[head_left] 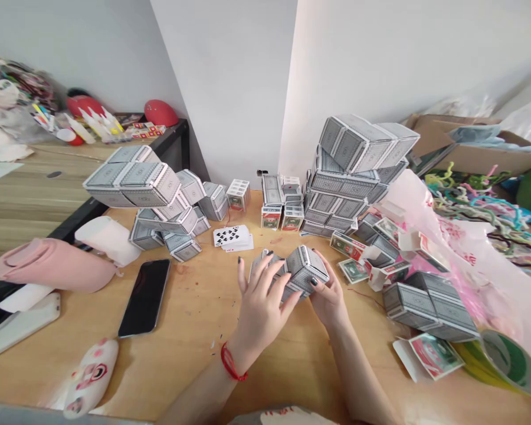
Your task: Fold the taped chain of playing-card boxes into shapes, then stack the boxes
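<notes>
A block built of folded playing cards, grey patterned backs outward, is held over the table in front of me. It looks like two cubes side by side. My right hand grips its right end, the thumb on the near face and the other fingers mostly hidden behind. Across the left cube lies my left hand, fingers spread over the top and thumb by the near side; a red string bracelet circles that wrist. Beyond the hands, a loose pile of playing cards lies face up, a spade card on top.
Stacked card blocks stand at the left and right. Card boxes stand at the back. A black phone, a pink case and a white oval object lie left. A tape roll and card blocks sit right.
</notes>
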Demonstrator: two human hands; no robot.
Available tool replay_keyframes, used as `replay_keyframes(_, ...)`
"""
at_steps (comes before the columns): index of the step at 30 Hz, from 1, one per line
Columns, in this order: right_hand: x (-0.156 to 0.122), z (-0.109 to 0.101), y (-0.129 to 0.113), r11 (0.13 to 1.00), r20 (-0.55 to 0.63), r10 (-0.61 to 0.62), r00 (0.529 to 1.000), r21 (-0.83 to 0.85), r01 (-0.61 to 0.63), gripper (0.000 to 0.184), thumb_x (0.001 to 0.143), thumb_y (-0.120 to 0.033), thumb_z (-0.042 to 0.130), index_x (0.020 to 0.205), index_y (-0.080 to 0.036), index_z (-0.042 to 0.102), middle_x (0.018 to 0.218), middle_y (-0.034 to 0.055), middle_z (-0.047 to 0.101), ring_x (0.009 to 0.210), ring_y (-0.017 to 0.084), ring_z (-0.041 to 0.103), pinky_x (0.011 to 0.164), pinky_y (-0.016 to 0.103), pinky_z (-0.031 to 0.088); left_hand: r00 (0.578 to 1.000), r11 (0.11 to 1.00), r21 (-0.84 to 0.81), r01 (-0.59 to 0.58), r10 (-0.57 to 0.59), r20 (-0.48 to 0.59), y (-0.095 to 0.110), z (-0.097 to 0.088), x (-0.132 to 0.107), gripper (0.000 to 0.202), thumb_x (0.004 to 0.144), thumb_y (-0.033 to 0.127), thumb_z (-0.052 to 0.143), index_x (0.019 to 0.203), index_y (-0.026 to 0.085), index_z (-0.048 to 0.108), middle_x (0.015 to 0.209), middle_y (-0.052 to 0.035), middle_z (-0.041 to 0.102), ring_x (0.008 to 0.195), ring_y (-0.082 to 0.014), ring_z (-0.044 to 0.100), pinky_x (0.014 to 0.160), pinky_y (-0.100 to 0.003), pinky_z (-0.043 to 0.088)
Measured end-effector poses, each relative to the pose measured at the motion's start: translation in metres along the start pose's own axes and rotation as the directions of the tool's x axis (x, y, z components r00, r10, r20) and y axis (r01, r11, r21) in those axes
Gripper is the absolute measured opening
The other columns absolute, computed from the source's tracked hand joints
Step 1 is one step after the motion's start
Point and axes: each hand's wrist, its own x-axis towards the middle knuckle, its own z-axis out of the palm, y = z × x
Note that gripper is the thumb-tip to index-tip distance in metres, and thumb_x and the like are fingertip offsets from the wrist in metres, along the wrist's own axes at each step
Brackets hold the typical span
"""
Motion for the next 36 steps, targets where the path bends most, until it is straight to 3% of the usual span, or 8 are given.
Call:
replay_keyframes(3, 0.001, 0.0, -0.004, 1.0, 0.054, -0.02, 0.998, 0.001, 0.02, 0.063, 0.06, -0.031, 0.078, 0.12, -0.029, 0.057, 0.125, 0.0058, 0.061, 0.109, 0.024, 0.059, 0.088, 0.036, 0.049, 0.985, 0.996, -0.083, 0.014, 0.001, 0.174, -0.009, -0.019, 0.02, 0.03, 0.081, 0.037, 0.064, 0.105, 0.019, 0.061, 0.109, -0.0078, 0.067, 0.112, -0.026, 0.057, 0.109, -0.05, 0.03)
replay_keyframes(5, 0.002, 0.001, -0.006, 0.999, 0.105, -0.029, 0.994, -0.024, 0.032, 0.065, 0.061, -0.032, 0.078, 0.122, -0.029, 0.056, 0.126, 0.0059, 0.06, 0.111, 0.025, 0.058, 0.089, 0.036, 0.049, 0.94, 0.986, -0.15, 0.075, -0.02, 0.342, -0.015, -0.027, 0.035, 0.038, 0.076, 0.04, 0.068, 0.108, 0.02, 0.061, 0.109, -0.0084, 0.067, 0.106, -0.0257, 0.059, 0.094, -0.042, 0.046)
replay_keyframes(8, 0.003, 0.003, -0.009, 0.997, 0.194, -0.037, 0.98, -0.064, 0.05, 0.069, 0.063, -0.034, 0.078, 0.126, -0.029, 0.053, 0.126, 0.0065, 0.06, 0.111, 0.026, 0.058, 0.089, 0.037, 0.048, 0.857, 0.954, -0.212, 0.211, -0.076, 0.509, -0.021, -0.033, 0.053, 0.049, 0.074, 0.038, 0.07, 0.118, 0.023, 0.057, 0.114, -0.0064, 0.066, 0.102, -0.0245, 0.062, 0.084, -0.037, 0.051)
replay_keyframes(12, 0.005, 0.002, -0.013, 0.99, 0.258, -0.068, 0.964, -0.105, 0.098, 0.073, 0.064, -0.035, 0.079, 0.131, -0.028, 0.049, 0.124, 0.0072, 0.061, 0.11, 0.026, 0.059, 0.091, 0.036, 0.047, 0.784, 0.905, -0.273, 0.326, -0.098, 0.614, -0.022, -0.031, 0.061, 0.067, 0.066, 0.035, 0.076, 0.127, 0.025, 0.051, 0.117, -0.0046, 0.066, 0.101, -0.0246, 0.063, 0.081, -0.034, 0.05)
replay_keyframes(18, 0.008, -0.001, -0.013, 0.97, 0.29, -0.068, 0.955, -0.203, 0.13, 0.074, 0.069, -0.038, 0.076, 0.134, -0.025, 0.045, 0.123, 0.0078, 0.06, 0.111, 0.026, 0.058, 0.095, 0.037, 0.045, 0.764, 0.857, -0.333, 0.394, -0.104, 0.637, -0.022, -0.02, 0.054, 0.05, 0.073, 0.03, 0.068, 0.121, 0.025, 0.056, 0.109, -0.0013, 0.069, 0.093, -0.0214, 0.065, 0.075, -0.028, 0.048)
replay_keyframes(26, 0.003, 0.008, -0.004, 0.883, 0.138, -0.095, 0.986, -0.446, 0.147, 0.062, 0.082, -0.046, 0.06, 0.136, -0.026, 0.039, 0.114, 0.0053, 0.061, 0.104, 0.021, 0.057, 0.096, 0.036, 0.043, 0.724, 0.875, -0.334, 0.35, -0.027, 0.689, -0.03, -0.005, 0.05, 0.037, 0.081, 0.035, 0.056, 0.116, 0.024, 0.06, 0.102, -0.0037, 0.072, 0.088, -0.024, 0.067, 0.073, -0.03, 0.048)
replay_keyframes(32, 0.011, 0.011, -0.003, 0.83, 0.059, -0.094, 0.994, -0.546, 0.112, 0.039, 0.081, -0.049, 0.059, 0.11, -0.024, 0.053, 0.097, 0.0026, 0.061, 0.087, 0.018, 0.057, 0.084, 0.032, 0.047, 0.689, 0.931, -0.205, 0.302, -0.064, 0.722, -0.027, 0.007, 0.039, 0.035, 0.092, 0.039, 0.037, 0.094, 0.017, 0.063, 0.087, -0.0102, 0.072, 0.076, -0.0249, 0.068, 0.063, -0.03, 0.047)
replay_keyframes(36, 0.017, 0.012, 0.001, 0.851, 0.017, -0.069, 0.997, -0.521, 0.067, 0.035, 0.08, -0.052, 0.057, 0.099, -0.024, 0.053, 0.093, 0.0012, 0.061, 0.084, 0.016, 0.057, 0.079, 0.028, 0.047, 0.71, 0.978, -0.108, 0.181, -0.053, 0.702, -0.02, 0.011, 0.034, 0.041, 0.096, 0.036, 0.025, 0.097, 0.014, 0.059, 0.088, -0.0155, 0.07, 0.076, -0.0277, 0.068, 0.061, -0.033, 0.047)
